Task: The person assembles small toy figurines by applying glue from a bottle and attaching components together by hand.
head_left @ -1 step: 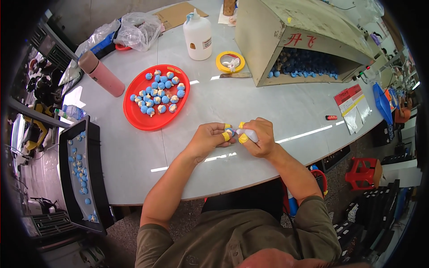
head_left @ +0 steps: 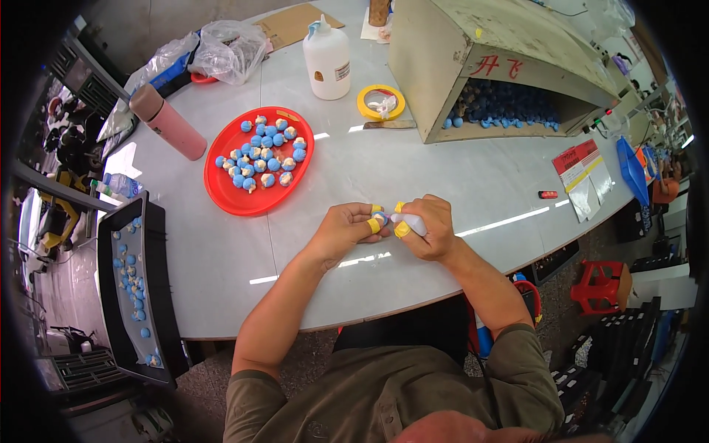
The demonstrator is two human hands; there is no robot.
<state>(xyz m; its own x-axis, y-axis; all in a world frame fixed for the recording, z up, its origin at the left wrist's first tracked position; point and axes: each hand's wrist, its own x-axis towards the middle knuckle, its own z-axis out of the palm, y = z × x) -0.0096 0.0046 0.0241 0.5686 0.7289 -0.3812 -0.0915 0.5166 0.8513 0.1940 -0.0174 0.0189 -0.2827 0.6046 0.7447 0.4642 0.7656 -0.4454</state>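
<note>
Yellow tape wraps the finger and thumb tips of both hands. My left hand (head_left: 350, 229) pinches a small blue ball with a cream-coloured part (head_left: 381, 218), mostly covered by the fingers. My right hand (head_left: 433, 228) is closed around a small whitish squeeze bottle (head_left: 413, 222), its narrow tip pointing left at the ball. Whether the tip touches the ball, I cannot tell. Farther left on the grey table (head_left: 332, 173) lies a round red tray (head_left: 255, 206), holding several blue balls with cream parts (head_left: 266, 154).
A metal box (head_left: 432, 66) at the back right holds many blue balls. Behind the red tray stand a pink bottle (head_left: 174, 127) and a white plastic bottle (head_left: 327, 63). A yellow tape roll (head_left: 365, 112) lies by the box. A black tray (head_left: 164, 295) with more balls is left.
</note>
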